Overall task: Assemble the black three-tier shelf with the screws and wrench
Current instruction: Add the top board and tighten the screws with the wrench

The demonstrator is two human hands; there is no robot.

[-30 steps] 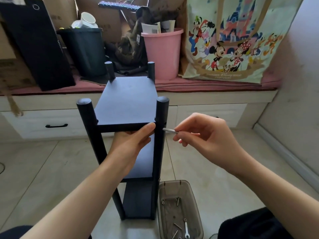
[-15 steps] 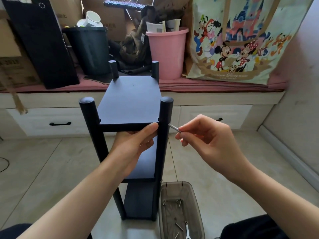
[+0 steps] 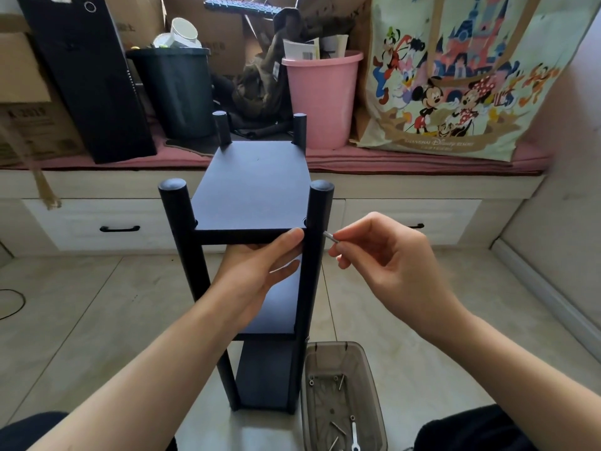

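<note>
The black three-tier shelf (image 3: pixel 252 183) stands upright on the tiled floor, with four round posts. My left hand (image 3: pixel 260 265) grips the front edge of the top board from below, its thumb against the near right post (image 3: pixel 313 255). My right hand (image 3: pixel 383 255) pinches a silver screw (image 3: pixel 329 236), whose tip touches the right side of that post at top-board height. A translucent brown tray (image 3: pixel 341 398) at the shelf's right foot holds several loose screws and a small white wrench (image 3: pixel 355 439).
A white drawer bench (image 3: pixel 390 216) with a pink cushion runs behind the shelf. On it stand a black bin (image 3: pixel 175 92), a pink bucket (image 3: pixel 322 99), a cartoon tote bag (image 3: pixel 455 76) and cardboard boxes. A wall rises at right. A cable lies far left.
My right hand has brought the screw leftward until its tip meets the near right post. My left hand stays on the top board's front edge.
</note>
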